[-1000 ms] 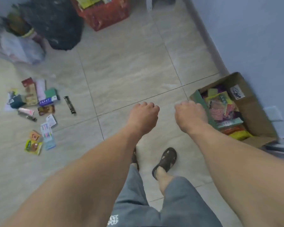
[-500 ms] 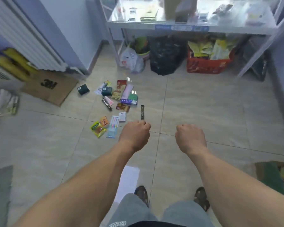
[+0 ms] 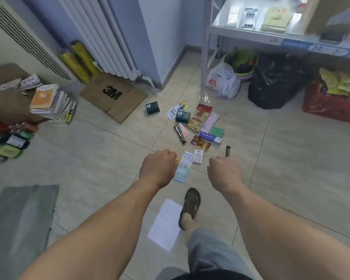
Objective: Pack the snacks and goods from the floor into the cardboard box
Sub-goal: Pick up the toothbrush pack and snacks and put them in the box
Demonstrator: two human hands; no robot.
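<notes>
Several snacks and small goods lie on the tiled floor ahead: a yellow and red snack bag [image 3: 200, 117], a dark green box [image 3: 152, 107], a toothbrush pack [image 3: 182, 166], a toothpaste box [image 3: 210, 137] and a thin dark stick [image 3: 228, 150]. My left hand [image 3: 158, 167] hangs over the near edge of the pile, fingers loosely curled, holding nothing. My right hand [image 3: 225, 172] hangs the same way, just short of the dark stick. The cardboard box with packed goods is out of view.
A flattened 3M carton [image 3: 113, 97] lies by the radiator. A metal shelf [image 3: 271, 35] stands at the right, with a white bag [image 3: 222, 81], a black bag [image 3: 275, 83] and a red crate [image 3: 329, 102] under it. Books [image 3: 51, 102] are stacked left. White paper [image 3: 166, 225] lies beside my sandal.
The view has swung left from the cardboard box to the pile of goods, which is now nearer. Both hands stay loosely curled and hold nothing.
</notes>
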